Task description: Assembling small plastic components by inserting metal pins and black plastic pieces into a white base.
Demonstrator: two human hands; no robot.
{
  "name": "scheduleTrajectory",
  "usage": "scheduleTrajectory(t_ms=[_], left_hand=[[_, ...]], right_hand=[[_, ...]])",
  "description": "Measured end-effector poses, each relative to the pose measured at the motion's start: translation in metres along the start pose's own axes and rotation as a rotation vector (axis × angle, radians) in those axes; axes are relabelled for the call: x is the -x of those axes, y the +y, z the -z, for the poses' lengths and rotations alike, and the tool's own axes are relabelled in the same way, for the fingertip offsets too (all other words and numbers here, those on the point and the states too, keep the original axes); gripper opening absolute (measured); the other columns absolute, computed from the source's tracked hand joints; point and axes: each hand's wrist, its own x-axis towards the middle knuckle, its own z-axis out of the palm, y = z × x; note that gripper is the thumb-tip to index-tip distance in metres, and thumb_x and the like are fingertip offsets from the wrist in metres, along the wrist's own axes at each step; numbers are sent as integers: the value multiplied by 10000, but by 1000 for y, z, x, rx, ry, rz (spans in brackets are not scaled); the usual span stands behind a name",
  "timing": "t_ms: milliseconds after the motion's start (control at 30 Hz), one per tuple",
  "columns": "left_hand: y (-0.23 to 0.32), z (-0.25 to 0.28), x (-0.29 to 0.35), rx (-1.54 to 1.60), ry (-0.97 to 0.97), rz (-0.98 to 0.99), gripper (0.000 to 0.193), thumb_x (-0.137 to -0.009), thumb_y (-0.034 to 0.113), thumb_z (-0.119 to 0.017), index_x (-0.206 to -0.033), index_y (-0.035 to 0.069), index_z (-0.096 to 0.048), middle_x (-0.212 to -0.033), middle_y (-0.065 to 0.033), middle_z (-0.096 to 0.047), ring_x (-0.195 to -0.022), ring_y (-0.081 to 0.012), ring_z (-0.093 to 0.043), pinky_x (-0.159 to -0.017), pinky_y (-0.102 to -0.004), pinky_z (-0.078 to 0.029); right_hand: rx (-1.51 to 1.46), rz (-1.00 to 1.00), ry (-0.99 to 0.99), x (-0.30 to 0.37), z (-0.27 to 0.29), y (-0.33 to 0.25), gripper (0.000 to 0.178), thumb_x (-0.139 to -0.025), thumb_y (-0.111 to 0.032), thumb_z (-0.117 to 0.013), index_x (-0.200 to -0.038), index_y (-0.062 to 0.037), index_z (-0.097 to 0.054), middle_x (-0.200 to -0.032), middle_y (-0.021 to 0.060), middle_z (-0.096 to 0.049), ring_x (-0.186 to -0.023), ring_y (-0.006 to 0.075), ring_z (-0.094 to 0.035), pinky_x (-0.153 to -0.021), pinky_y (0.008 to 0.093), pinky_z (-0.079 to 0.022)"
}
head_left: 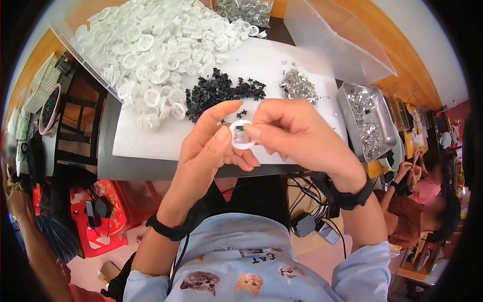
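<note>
Above the near edge of the white work sheet, my left hand grips a small round white plastic part between thumb and fingers. A dark spot shows in the middle of that part. My right hand is closed in a pinch, its fingertips touching the part's right side. Whatever lies between those fingertips is hidden. Just beyond my hands lies a heap of small black cross-shaped pieces, with a few loose ones nearer. To its right is a small pile of shiny metal pieces.
A large heap of white plastic parts spills from a clear bin at the far left. On the right stand a metal tray of small pieces and a clear plastic panel. A bag of metal pieces lies behind. People work at both sides.
</note>
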Motion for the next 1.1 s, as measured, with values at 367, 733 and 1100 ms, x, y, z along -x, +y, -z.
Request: scheduleTrajectory(t_ms=[367,733,1100], left_hand=[[45,-82,33,97,-444,-431,303,-899,97,-553,-873,-194,-631,-983,-347,-601,-805,-402,-641,-694,-403,-534],[27,-160,53,962,-441,-761,293,-907,-26,-448,-1162,-150,-523,-1137,-268,-556,-1068,-361,-541,-909,-420,-439],[46,-62,24,396,-859,-181,206,-949,67,-501,-1095,-56,-578,-1057,-161,-603,-949,-260,-592,-822,-346,-476]], right_hand=[[233,140,775,-5,142,-21,202,-911,-254,-612,-932,-56,-650,-711,-18,-597,-532,24,-512,-472,173,-393],[474,7,153,-53,34,11,193,-909,-161,-533,-925,21,-595,-777,80,-592,-692,150,-575,-634,301,-464],[1072,308,98,-136,-2,21,297,-865,-34,-502,-1157,-34,-557,-1057,166,-599,-920,332,-604,-766,395,-491]])
